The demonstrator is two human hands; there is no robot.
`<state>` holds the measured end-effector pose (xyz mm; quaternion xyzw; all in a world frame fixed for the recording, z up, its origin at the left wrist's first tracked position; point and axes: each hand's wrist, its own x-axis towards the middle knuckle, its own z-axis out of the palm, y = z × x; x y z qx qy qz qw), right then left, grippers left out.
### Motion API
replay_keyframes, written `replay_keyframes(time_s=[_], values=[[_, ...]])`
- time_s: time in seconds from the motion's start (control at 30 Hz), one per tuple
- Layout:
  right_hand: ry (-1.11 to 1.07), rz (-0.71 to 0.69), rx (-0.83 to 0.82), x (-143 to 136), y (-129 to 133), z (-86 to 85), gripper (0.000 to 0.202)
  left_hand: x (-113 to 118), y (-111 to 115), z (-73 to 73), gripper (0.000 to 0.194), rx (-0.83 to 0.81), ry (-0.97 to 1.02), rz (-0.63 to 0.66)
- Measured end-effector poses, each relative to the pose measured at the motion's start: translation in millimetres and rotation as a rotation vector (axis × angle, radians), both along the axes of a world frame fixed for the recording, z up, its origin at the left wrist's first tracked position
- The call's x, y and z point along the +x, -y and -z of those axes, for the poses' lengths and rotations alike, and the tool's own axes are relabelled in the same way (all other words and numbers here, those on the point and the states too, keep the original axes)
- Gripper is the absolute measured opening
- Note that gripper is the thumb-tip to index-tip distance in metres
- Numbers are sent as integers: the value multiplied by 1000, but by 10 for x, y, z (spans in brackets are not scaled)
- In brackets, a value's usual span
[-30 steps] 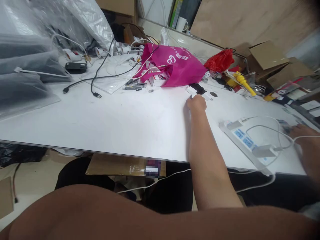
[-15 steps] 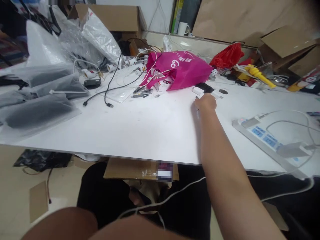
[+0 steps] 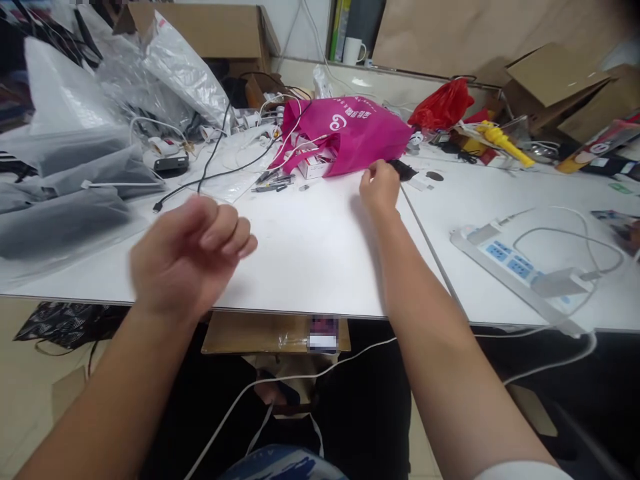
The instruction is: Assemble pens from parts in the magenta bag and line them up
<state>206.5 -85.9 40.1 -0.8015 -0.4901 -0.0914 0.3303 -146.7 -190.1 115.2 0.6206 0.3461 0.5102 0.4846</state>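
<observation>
Fingers (image 3: 230, 230) of our left hand (image 3: 190, 253) fold together in a loose, blurred fist over the white table (image 3: 310, 247), nothing visible in them. At our right hand (image 3: 381, 190), just in front of the pink bag (image 3: 375, 133), thumb and fingertips bend toward each other; we cannot tell whether they pinch anything. Beside its knuckles lie a black item (image 3: 404, 169) (partly hidden) and a small white piece (image 3: 423, 180). A sideways sweep could scatter those, and a low left wrist might snag the black cables (image 3: 158, 207).
</observation>
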Motion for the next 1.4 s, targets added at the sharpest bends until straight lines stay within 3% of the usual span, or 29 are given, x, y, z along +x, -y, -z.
replay_keyframes(time_s=[0.1,0.23,0.3,0.37,0.47,0.63,0.73,0.9,1.07,1.17,1.4], values=[[-16,-232,57,-203,-112,101,31,305,-657,180,67,9,115,57],[-22,-392,35,-359,-191,218,28,803,-1669,488,57,204,-112,-262],[-30,-392,18,-356,-204,245,26,921,-1999,630,51,286,-258,-337],[-46,-382,14,-326,-215,254,24,925,-2175,746,42,296,-327,-421],[-69,-383,25,-300,-235,251,23,808,-2260,855,29,329,-389,-455],[-90,-410,-11,-342,-238,239,27,627,-2378,965,19,384,-520,-296],[-88,-441,-46,-347,-217,240,36,593,-2472,1037,18,360,-585,-304],[-18,-520,-139,-409,-219,286,58,585,-2550,1079,19,286,-489,-285],[47,-623,-364,-657,-250,294,70,608,-2580,1059,20,164,-365,-353],[81,-656,-423,-739,-269,272,68,650,-2579,1067,21,200,-457,-357],[136,-650,-241,-591,-314,307,36,719,-2573,1122,19,416,-715,-249]])
